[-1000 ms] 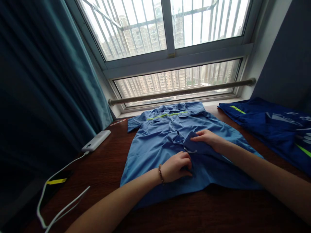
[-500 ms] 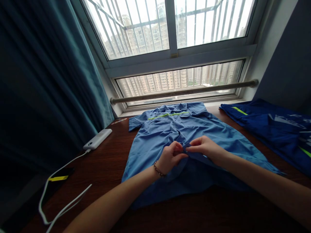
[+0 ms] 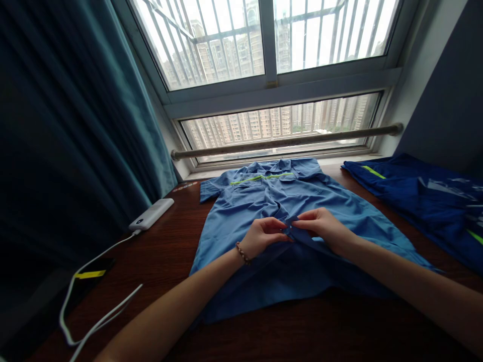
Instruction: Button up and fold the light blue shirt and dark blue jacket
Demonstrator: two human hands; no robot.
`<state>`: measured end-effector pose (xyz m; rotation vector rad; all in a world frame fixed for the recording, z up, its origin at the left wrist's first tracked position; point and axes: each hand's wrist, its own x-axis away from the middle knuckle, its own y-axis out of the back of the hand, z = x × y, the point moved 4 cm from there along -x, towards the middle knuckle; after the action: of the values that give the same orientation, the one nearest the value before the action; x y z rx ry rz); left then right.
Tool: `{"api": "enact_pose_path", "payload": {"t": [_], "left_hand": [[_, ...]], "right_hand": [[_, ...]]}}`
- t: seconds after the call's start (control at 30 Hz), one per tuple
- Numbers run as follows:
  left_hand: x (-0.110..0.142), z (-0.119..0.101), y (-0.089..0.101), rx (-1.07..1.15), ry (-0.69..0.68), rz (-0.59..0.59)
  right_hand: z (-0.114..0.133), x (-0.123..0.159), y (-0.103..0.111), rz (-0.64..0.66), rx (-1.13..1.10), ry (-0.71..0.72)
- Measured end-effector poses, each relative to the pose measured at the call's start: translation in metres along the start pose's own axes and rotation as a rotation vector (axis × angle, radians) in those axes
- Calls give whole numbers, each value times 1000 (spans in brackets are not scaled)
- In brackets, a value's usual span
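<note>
A blue short-sleeved shirt (image 3: pixel 241 211) with a yellow-green stripe across its chest lies spread on the dark wooden table (image 3: pixel 166 251), collar toward the window. My left hand (image 3: pixel 262 236), a beaded bracelet at its wrist, pinches the shirt's front edge low on the body. Close beside it, my right hand (image 3: pixel 324 229) grips the facing edge between thumb and fingers. The cloth is lifted slightly where the two hands meet. A tiny pale spot shows between the fingertips; whether it is a button I cannot tell.
Dark blue folded clothing (image 3: pixel 415 196) with bright stripes lies at the right. On the left are a white power bank (image 3: pixel 151 214), its white cable (image 3: pixel 70 301) and a dark flat item with a yellow strip (image 3: pixel 90 275). Behind stand a curtain (image 3: pixel 124 115) and a barred window with a rail (image 3: pixel 287 143).
My left hand has tilted and its fingers have straightened a little along the cloth. My right hand has shifted slightly up, and both still pinch the shirt's front.
</note>
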<state>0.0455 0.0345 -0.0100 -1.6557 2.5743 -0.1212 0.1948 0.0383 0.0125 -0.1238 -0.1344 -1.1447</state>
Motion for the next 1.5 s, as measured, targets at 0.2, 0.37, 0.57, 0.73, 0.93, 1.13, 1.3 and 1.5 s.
{"api": "enact_pose_path", "payload": {"t": [0.2, 0.37, 0.57, 0.73, 0.93, 1.13, 1.3, 1.5], "left_hand": [[5, -3, 3, -94, -70, -115], [7, -9, 5, -314, -228, -144], [10, -20, 1, -519, -329, -133], [11, -19, 0, -515, -260, -181], [9, -12, 2, -428, -174, -170], [9, -7, 3, -413, -193, -171], [11, -7, -1, -460, -203, -175], [17, -17, -2, -811, -382, -250]], "right_hand": [[0, -1, 5, -134, 32, 54], [0, 1, 2, -133, 23, 61], [0, 2, 2, -112, 82, 53], [1, 2, 1, -80, 135, 78], [6, 3, -3, -38, 284, 188], [10, 7, -7, -54, 550, 369], [14, 23, -23, -90, 859, 618], [9, 37, -39, -196, 1099, 851]]}}
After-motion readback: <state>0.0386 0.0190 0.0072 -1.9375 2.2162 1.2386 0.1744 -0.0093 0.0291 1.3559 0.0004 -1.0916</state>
